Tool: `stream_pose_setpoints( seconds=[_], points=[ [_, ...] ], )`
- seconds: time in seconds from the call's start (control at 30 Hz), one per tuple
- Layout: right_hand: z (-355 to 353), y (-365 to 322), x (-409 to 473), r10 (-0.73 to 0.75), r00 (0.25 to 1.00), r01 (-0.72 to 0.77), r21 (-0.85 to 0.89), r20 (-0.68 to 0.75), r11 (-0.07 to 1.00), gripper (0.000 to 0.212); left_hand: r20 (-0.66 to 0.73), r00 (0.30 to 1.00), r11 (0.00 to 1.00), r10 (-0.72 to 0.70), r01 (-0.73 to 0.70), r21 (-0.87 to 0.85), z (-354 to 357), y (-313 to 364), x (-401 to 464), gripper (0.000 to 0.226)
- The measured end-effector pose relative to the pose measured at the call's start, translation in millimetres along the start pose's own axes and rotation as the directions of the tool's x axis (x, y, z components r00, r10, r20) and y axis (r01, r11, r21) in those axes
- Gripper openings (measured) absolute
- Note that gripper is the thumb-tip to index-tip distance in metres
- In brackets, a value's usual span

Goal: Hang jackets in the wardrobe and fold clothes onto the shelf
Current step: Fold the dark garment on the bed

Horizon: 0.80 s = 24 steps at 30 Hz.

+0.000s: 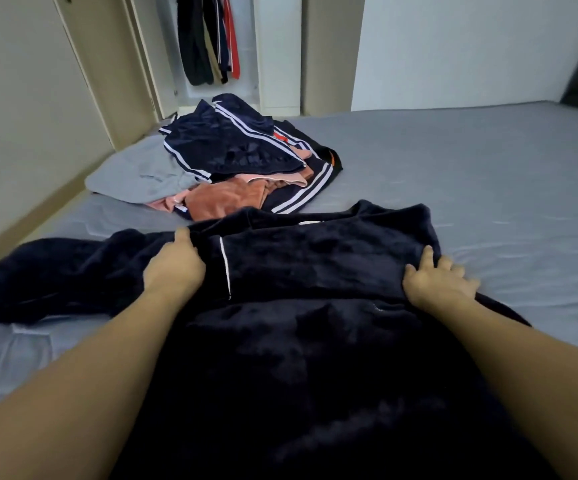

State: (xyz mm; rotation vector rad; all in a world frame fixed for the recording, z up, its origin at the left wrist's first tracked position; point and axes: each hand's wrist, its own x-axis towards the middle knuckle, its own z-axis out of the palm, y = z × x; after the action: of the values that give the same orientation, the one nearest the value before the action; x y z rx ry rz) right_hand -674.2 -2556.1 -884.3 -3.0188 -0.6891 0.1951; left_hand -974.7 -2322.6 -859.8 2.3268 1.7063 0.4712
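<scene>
A dark navy fleece garment (315,258) with a thin white piping line lies spread on the grey bed (488,174) right in front of me. My left hand (173,265) grips its left shoulder area, with fabric bunched under the curled fingers. My right hand (436,282) rests on the garment's right edge with fingers spread and fairly straight. One sleeve (45,271) trails off to the left. Beyond it sits a pile of clothes (239,157): navy striped track pieces, pink and rust items, a grey top.
The open wardrobe (211,46) at the far end of the bed holds several dark and red garments on hangers. A beige wall (20,116) runs along the bed's left side. The bed's right half is bare grey sheet.
</scene>
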Motion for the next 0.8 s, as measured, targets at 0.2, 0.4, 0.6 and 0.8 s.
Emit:
stream_pose_setpoints(
  seconds=[0.2, 0.4, 0.6, 0.8],
  points=[
    [-37.1, -49.9, 20.3, -0.114, 0.988, 0.113, -0.013, -0.104, 0.994, 0.071, -0.092, 0.992, 0.907, 0.087, -0.041, 0.419, -19.6, -0.8, -6.4, 0.04],
    [-27.0, -53.7, 54.9, -0.208, 0.978, 0.209, 0.045, -0.017, 0.977, 0.073, 0.252, 0.828, 0.804, 0.5, -0.553, 0.22, 16.7, 90.0, -24.0, 0.057],
    [19.6, -37.8, 88.4, -0.243, 0.959, 0.248, 0.022, -0.145, 0.968, 0.077, 0.347, 0.754, 0.759, 0.558, -0.632, 0.154, 61.0, 48.2, -14.6, 0.066],
    [18.4, -55.2, 87.1, -0.132, 0.978, 0.113, -0.123, -0.163, 0.986, 0.072, 0.23, 0.772, 0.785, 0.592, -0.617, 0.052, 78.4, 40.4, -18.6, 0.069]
  ],
)
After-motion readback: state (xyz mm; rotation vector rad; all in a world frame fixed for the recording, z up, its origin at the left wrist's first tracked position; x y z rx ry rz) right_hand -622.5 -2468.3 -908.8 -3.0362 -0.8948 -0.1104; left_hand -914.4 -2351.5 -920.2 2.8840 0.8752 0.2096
